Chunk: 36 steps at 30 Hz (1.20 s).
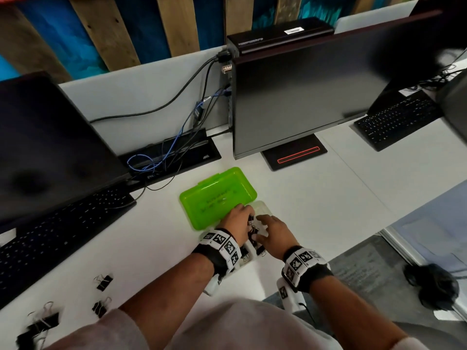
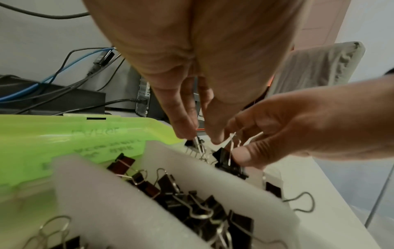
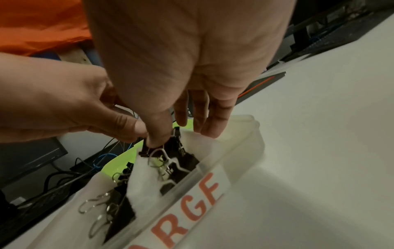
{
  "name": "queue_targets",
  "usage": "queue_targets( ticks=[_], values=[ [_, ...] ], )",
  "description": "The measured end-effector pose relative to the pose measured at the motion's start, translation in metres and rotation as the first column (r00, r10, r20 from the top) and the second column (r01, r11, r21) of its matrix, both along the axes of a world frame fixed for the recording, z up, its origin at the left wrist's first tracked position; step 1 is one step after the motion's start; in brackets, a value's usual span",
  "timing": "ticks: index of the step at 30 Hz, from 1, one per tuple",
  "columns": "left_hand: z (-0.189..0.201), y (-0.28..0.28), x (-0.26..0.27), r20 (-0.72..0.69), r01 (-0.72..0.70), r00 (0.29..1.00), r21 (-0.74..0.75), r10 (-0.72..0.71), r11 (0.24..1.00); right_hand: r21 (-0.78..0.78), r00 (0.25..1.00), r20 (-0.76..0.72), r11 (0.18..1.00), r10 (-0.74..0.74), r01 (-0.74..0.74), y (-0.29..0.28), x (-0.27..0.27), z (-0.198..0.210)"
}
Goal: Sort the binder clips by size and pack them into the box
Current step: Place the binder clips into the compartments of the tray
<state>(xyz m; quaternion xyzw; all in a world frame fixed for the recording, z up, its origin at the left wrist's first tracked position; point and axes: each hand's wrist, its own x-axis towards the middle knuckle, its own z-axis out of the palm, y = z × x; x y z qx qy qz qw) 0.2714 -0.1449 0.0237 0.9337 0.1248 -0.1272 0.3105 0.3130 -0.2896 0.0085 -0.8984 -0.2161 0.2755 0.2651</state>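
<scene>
The clear box (image 1: pixel 264 207) lies open on the white desk, its green lid (image 1: pixel 217 195) folded back. White foam dividers (image 2: pixel 110 193) split it into compartments; black binder clips (image 2: pixel 192 202) fill the middle one. An orange label (image 3: pixel 192 207) marks the near wall. Both hands meet over the box's far end. My left hand (image 2: pixel 200 136) pinches the wire handle of a small clip (image 2: pixel 200 148). My right hand (image 2: pixel 236 143) grips a black clip (image 2: pixel 226 160) between thumb and forefinger, its other fingers (image 3: pixel 204 124) straight above the box rim.
Loose binder clips (image 1: pixel 103 281) lie on the desk at the lower left, larger ones (image 1: pixel 43 322) near the front edge. A keyboard (image 1: pixel 58 228) and monitor (image 1: pixel 303 97) stand behind. Cables (image 1: pixel 161 160) run behind the lid. The desk edge drops off at the right.
</scene>
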Motion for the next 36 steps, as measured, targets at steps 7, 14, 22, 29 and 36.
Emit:
queue_targets(
  ticks=[7,14,22,29,36],
  values=[
    [-0.008,0.005,-0.006,-0.058,0.152,0.988,0.156,-0.145,0.976,-0.009,0.998,0.04,0.999,0.049,-0.048,0.011,0.002,-0.002],
    [0.004,0.06,-0.044,0.29,-0.227,0.927,-0.072,0.238,0.971,-0.047,0.995,0.095,0.998,0.042,-0.038,0.02,-0.009,-0.014],
    [-0.026,0.165,-0.199,0.046,-0.686,0.702,0.312,0.71,0.658,-0.114,0.996,0.09,0.993,-0.01,0.021,0.031,-0.015,-0.013],
    [-0.06,0.168,-0.278,-0.118,-0.778,0.6,0.146,0.791,0.611,-0.105,0.998,0.011,0.992,-0.067,0.068,0.033,-0.016,-0.014],
    [-0.057,0.15,-0.277,0.055,-0.766,0.642,0.014,0.765,0.642,-0.087,0.986,-0.022,0.982,-0.168,0.166,0.035,-0.028,-0.01]
  ],
)
